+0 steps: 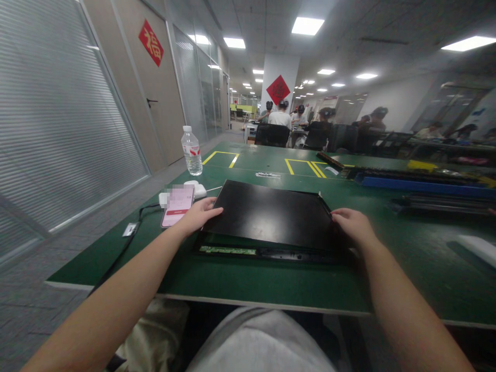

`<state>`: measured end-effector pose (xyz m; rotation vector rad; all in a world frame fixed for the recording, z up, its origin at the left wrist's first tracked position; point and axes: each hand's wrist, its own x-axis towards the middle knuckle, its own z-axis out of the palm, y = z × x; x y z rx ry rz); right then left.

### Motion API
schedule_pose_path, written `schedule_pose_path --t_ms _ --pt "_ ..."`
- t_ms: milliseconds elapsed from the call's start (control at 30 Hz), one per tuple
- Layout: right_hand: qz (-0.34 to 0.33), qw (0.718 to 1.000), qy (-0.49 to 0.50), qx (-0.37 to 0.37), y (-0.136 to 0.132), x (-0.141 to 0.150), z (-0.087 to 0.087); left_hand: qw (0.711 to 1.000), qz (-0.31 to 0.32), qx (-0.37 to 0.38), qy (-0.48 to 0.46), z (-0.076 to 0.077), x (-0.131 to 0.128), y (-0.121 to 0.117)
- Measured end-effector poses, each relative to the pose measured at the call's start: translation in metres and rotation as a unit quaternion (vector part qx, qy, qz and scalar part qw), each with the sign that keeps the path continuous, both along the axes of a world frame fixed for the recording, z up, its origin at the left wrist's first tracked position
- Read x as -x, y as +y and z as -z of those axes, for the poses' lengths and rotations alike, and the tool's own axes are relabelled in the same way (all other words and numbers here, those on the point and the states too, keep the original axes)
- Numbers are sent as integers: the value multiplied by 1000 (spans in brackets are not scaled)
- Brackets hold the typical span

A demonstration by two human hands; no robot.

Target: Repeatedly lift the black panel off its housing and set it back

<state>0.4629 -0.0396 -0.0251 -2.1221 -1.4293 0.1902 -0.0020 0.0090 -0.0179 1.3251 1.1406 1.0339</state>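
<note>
Both my hands hold a thin black LCD panel [267, 214] by its two side edges. My left hand [201, 213] pinches the left edge, thumb on top, beside the phone. At the right edge, the fingers of my right hand [353, 223] are closed on the panel near its corner. Beneath the panel lies a black frame [294, 255], mostly covered by it. A green circuit board strip [228, 250] shows along the frame's near side. The panel's near edge sits slightly raised over the frame.
A phone [178, 206], a white case [196, 189] and a water bottle [192, 152] stand left on the green table [271, 289]. A black cable [127, 240] crosses its left edge. Black strips and a blue bar [406, 183] lie right. People sit farther back.
</note>
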Motion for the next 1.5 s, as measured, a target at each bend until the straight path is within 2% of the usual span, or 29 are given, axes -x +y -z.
schedule_pose_path --t_ms 100,233,333,433,567,833,1100,1500 --pt "4 1000 6 2 0 -1 1 1000 -15 -2 -18 -1 0 0" --pt "1 1000 13 -1 1 -3 2 999 -3 -38 -6 -2 2 2" --pt "-4 1000 18 -4 1 -4 3 992 -26 -99 74 0 6 6" --pt "-1 1000 19 -4 2 -4 4 968 -58 -158 184 5 11 12" --pt "0 1000 23 -11 2 -4 4 948 -51 -165 269 14 16 19" --pt "3 999 48 -16 1 -3 2 917 -33 -181 354 20 14 17" --pt "4 998 69 -11 0 -3 1 906 -24 -197 374 21 15 16" --pt "-2 998 69 -10 -1 -1 -1 905 -12 -201 375 21 15 15"
